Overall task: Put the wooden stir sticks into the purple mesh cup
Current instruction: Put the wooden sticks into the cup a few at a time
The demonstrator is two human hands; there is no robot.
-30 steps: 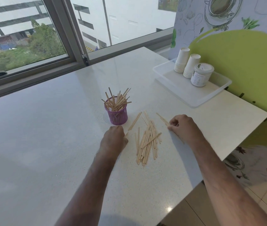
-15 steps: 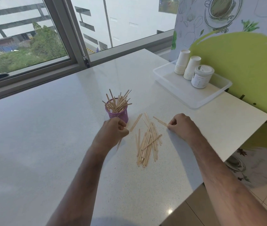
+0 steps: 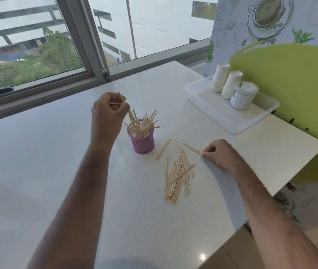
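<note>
The purple mesh cup (image 3: 142,143) stands upright mid-table, with several wooden stir sticks (image 3: 144,123) fanning out of its top. My left hand (image 3: 109,113) is raised just left of and above the cup, pinched on one stir stick whose lower end dips into the cup. A loose pile of stir sticks (image 3: 177,172) lies flat to the right of the cup, and a single stick (image 3: 163,149) lies between cup and pile. My right hand (image 3: 219,153) rests on the table right of the pile, fingers closed on the end of one stick (image 3: 191,148) lying flat.
A clear plastic tray (image 3: 224,115) sits at the back right with two stacks of white paper cups (image 3: 225,81) and a white lidded jar (image 3: 243,95). The table's right edge (image 3: 297,173) drops off close beside my right arm. A window frame runs along the far side.
My left hand has lifted a stick from the table near the pile up to the cup and is lowering it in. My right hand has stayed on its stick.
</note>
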